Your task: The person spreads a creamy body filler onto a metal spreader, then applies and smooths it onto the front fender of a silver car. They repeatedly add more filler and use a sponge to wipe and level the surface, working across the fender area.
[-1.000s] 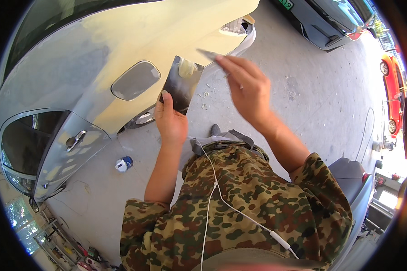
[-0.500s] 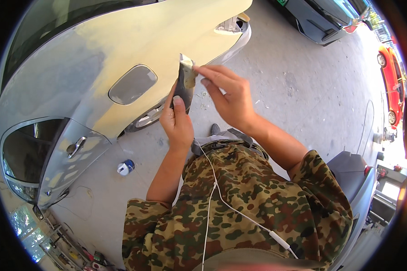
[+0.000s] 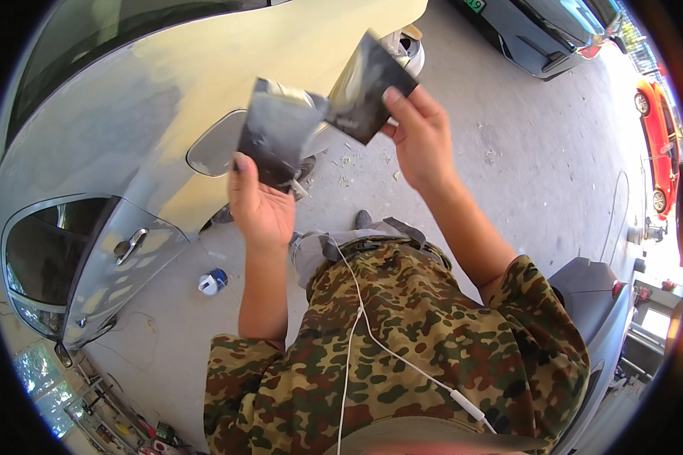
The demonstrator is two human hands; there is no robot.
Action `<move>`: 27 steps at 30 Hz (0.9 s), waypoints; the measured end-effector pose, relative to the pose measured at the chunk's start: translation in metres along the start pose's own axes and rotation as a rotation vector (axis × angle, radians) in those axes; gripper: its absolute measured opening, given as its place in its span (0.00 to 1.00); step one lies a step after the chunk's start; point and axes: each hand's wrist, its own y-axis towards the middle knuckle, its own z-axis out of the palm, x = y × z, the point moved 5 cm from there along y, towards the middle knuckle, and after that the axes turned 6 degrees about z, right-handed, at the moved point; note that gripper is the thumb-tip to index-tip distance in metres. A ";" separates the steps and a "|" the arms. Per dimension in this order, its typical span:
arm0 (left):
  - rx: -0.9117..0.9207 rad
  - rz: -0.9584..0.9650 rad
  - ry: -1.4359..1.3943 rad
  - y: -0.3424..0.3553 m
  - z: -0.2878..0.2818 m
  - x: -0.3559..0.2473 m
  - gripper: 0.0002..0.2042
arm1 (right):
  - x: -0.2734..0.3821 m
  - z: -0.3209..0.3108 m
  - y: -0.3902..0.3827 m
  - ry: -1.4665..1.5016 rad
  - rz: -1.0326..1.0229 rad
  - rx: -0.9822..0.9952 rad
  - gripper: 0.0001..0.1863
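Observation:
My left hand (image 3: 259,203) is closed on a flat, dark rectangular putty spreader (image 3: 273,140), with a pale yellow smear along its upper edge. A second dark putty spreader (image 3: 368,95), also streaked pale yellow, is gripped between the thumb and fingers of my right hand (image 3: 425,140). Both are held up, tilted, in front of the car's side panel (image 3: 228,68); their near corners meet or almost meet. Motion blurs the left spreader. The panel is grey with a broad cream-yellow coat, and its oval fuel flap (image 3: 212,144) is partly hidden by the left spreader.
A blue-and-white can (image 3: 213,281) stands on the concrete floor (image 3: 493,189) at left. Silver door handle (image 3: 131,246) nearby. A dark car (image 3: 531,38) stands at far right, a red car (image 3: 660,144) beyond. A white cord (image 3: 353,334) hangs down my camouflage shirt.
The spreaders were close together, seen nearly edge-on; now they are apart with their faces showing. My left hand moved left and down, my right hand slightly right.

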 end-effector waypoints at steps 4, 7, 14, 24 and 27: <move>0.068 -0.207 -0.308 -0.015 -0.003 0.034 0.16 | 0.017 0.022 -0.002 0.086 -0.087 0.180 0.12; -0.029 -0.207 -0.281 -0.016 -0.015 0.042 0.17 | 0.017 0.031 -0.015 -0.323 -0.130 0.245 0.10; -0.087 -0.220 -0.062 -0.016 -0.020 0.046 0.19 | 0.034 0.013 -0.024 -1.217 -0.655 0.153 0.18; 0.001 0.101 0.448 -0.023 0.003 0.043 0.24 | 0.000 0.036 -0.036 -1.146 -0.863 0.239 0.22; -0.078 0.151 0.425 -0.012 -0.002 0.039 0.21 | -0.020 0.027 -0.039 -1.026 -0.736 0.321 0.22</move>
